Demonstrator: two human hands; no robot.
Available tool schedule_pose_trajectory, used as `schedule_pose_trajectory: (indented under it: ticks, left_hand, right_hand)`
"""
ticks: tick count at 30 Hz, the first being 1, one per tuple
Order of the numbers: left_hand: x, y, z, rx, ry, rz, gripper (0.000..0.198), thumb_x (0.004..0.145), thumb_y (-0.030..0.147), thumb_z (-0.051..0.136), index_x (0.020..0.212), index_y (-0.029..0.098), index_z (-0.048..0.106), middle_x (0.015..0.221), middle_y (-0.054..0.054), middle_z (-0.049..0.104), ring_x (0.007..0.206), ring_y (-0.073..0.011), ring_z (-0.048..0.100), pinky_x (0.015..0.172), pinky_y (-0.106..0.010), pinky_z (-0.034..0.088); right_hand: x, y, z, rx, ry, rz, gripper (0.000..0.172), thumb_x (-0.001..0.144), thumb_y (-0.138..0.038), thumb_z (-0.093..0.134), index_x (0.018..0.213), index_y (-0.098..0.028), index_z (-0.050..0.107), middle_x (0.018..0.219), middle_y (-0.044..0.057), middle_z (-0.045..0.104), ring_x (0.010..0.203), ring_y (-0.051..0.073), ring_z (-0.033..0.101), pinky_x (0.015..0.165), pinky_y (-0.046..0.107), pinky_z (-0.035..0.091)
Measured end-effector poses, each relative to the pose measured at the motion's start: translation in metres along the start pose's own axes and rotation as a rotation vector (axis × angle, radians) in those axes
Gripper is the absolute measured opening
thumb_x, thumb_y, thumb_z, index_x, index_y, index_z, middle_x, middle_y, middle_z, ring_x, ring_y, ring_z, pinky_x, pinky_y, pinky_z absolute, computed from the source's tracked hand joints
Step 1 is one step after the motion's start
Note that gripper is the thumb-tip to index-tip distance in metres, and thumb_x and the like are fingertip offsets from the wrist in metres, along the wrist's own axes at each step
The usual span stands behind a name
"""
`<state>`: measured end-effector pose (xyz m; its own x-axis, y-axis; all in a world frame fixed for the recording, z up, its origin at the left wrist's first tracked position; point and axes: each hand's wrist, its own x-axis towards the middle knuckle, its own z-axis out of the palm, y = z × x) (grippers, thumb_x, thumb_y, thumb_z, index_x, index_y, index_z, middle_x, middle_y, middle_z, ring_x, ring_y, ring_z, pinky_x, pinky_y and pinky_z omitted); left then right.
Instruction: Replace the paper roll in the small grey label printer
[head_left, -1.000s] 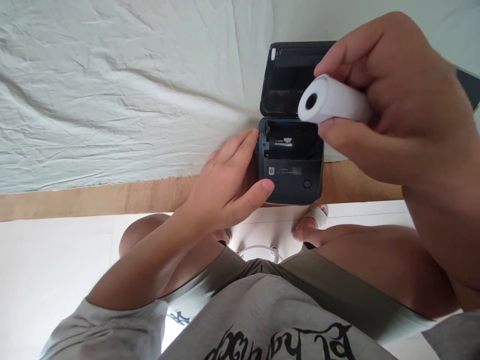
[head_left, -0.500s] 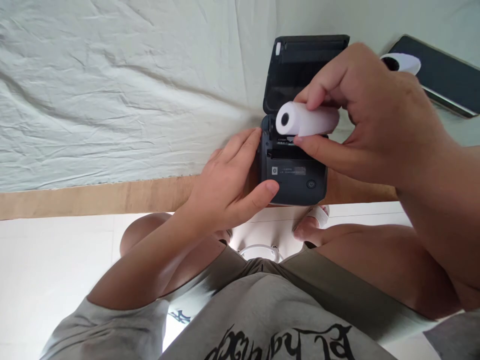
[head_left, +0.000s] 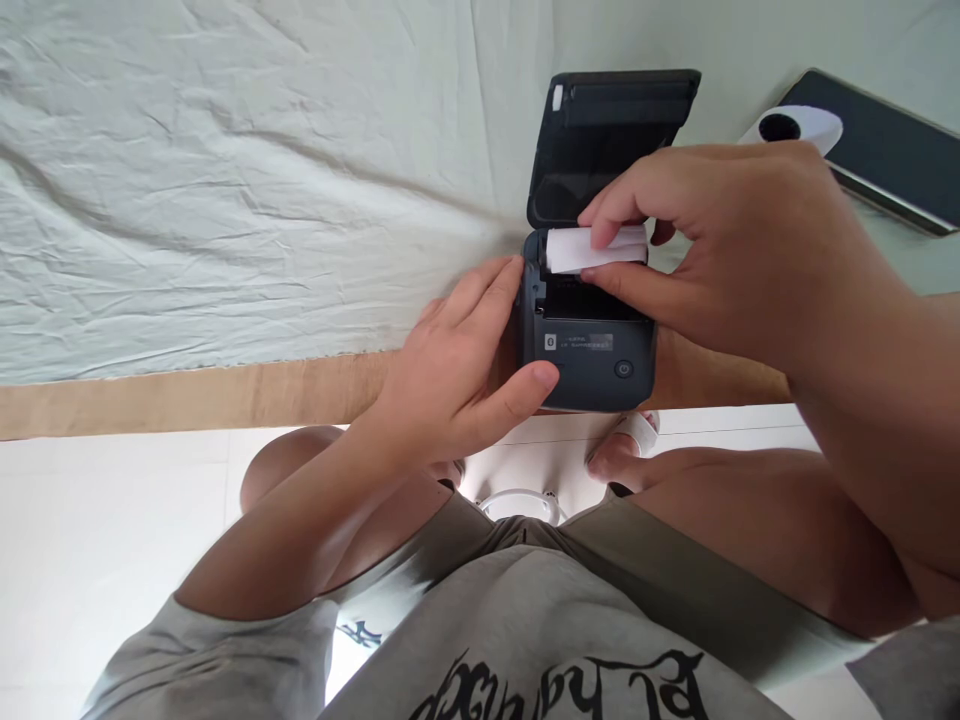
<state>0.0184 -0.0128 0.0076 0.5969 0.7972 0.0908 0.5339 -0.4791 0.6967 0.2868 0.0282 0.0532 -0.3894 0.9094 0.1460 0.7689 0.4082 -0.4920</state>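
A small dark printer [head_left: 589, 375] sits at the table's front edge, its lid [head_left: 607, 150] swung up and back. My right hand [head_left: 720, 240] pinches a white paper roll [head_left: 581, 250] between thumb and fingers, and the roll lies level in the rear part of the printer's compartment. The front part of the compartment shows dark below the roll. My left hand [head_left: 465, 360] rests against the printer's left side, thumb over its front left corner and fingers stretched along the side.
Behind my right hand, another white roll [head_left: 814, 128] lies beside or against a dark flat phone-like device [head_left: 892, 150]. A pale wrinkled cloth [head_left: 262, 200] covers the table up to its wooden front edge [head_left: 187, 395].
My right hand has lowered the roll into the compartment. The roll's hollow end, which faced up and left before, no longer shows. My left hand and the printer are nearly unmoved.
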Motion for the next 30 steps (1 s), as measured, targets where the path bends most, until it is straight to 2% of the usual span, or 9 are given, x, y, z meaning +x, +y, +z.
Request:
schedule_pose_trajectory:
  ticks: [5, 13, 16, 22, 26, 28, 30]
  left_hand:
    - [0.001, 0.0, 0.001, 0.005, -0.002, -0.007, 0.103, 0.11, 0.094, 0.026, 0.18, 0.021, 0.046, 0.184, -0.02, 0.051, 0.166, -0.0408, 0.055, 0.135, -0.062, 0.05]
    - [0.0, -0.002, 0.002, 0.012, 0.011, 0.016, 0.105, 0.113, 0.09, 0.026, 0.18, 0.011, 0.045, 0.184, -0.026, 0.049, 0.167, -0.0449, 0.053, 0.136, -0.066, 0.048]
    - [-0.001, -0.002, 0.002, 0.018, 0.014, 0.014, 0.103, 0.113, 0.089, 0.026, 0.18, 0.013, 0.045, 0.185, -0.024, 0.049, 0.168, -0.0435, 0.052, 0.136, -0.065, 0.049]
    - [0.001, -0.003, 0.003, -0.002, 0.036, 0.023, 0.102, 0.114, 0.088, 0.027, 0.177, 0.011, 0.049, 0.183, -0.025, 0.052, 0.168, -0.041, 0.054, 0.137, -0.062, 0.049]
    - [0.004, -0.001, 0.002, -0.052, 0.065, 0.016, 0.083, 0.118, 0.078, 0.034, 0.17, 0.017, 0.057, 0.178, -0.019, 0.06, 0.162, -0.039, 0.06, 0.134, -0.059, 0.053]
    - [0.006, 0.001, 0.002, -0.077, 0.076, -0.006, 0.07, 0.119, 0.068, 0.042, 0.166, 0.02, 0.06, 0.172, -0.016, 0.065, 0.157, -0.0368, 0.065, 0.133, -0.057, 0.056]
    - [0.007, 0.003, 0.002, -0.084, 0.087, -0.028, 0.065, 0.117, 0.061, 0.05, 0.165, 0.018, 0.06, 0.167, -0.017, 0.069, 0.154, -0.0365, 0.067, 0.132, -0.056, 0.057]
  right_hand:
    - [-0.002, 0.001, 0.0, -0.001, -0.001, -0.017, 0.009, 0.095, -0.04, 0.067, 0.091, -0.033, 0.067, 0.099, -0.001, 0.077, 0.096, 0.024, 0.068, 0.091, 0.046, 0.056]
    - [-0.001, 0.003, 0.002, -0.013, -0.018, -0.04, 0.007, 0.097, -0.032, 0.067, 0.09, -0.03, 0.069, 0.099, -0.003, 0.079, 0.096, 0.022, 0.073, 0.09, 0.044, 0.055]
    - [0.001, 0.0, -0.001, -0.069, -0.055, -0.047, 0.008, 0.099, -0.026, 0.068, 0.092, -0.028, 0.071, 0.103, -0.001, 0.08, 0.099, 0.02, 0.073, 0.089, 0.04, 0.053]
    - [-0.006, -0.01, -0.008, -0.053, -0.065, -0.122, 0.013, 0.102, -0.02, 0.067, 0.09, -0.025, 0.069, 0.088, -0.002, 0.074, 0.083, 0.016, 0.068, 0.082, 0.036, 0.048]
    - [-0.014, -0.015, -0.009, -0.009, -0.038, -0.296, 0.015, 0.101, -0.02, 0.063, 0.088, -0.025, 0.069, 0.082, -0.003, 0.071, 0.082, 0.013, 0.066, 0.077, 0.034, 0.047]
    - [-0.015, -0.016, -0.009, 0.011, -0.082, -0.349, 0.02, 0.102, -0.023, 0.059, 0.084, -0.025, 0.067, 0.08, -0.003, 0.07, 0.082, 0.013, 0.065, 0.075, 0.035, 0.047]
    - [-0.015, -0.016, -0.009, 0.022, -0.166, -0.379, 0.029, 0.106, -0.028, 0.053, 0.079, -0.025, 0.065, 0.08, -0.001, 0.071, 0.083, 0.013, 0.064, 0.076, 0.037, 0.048]
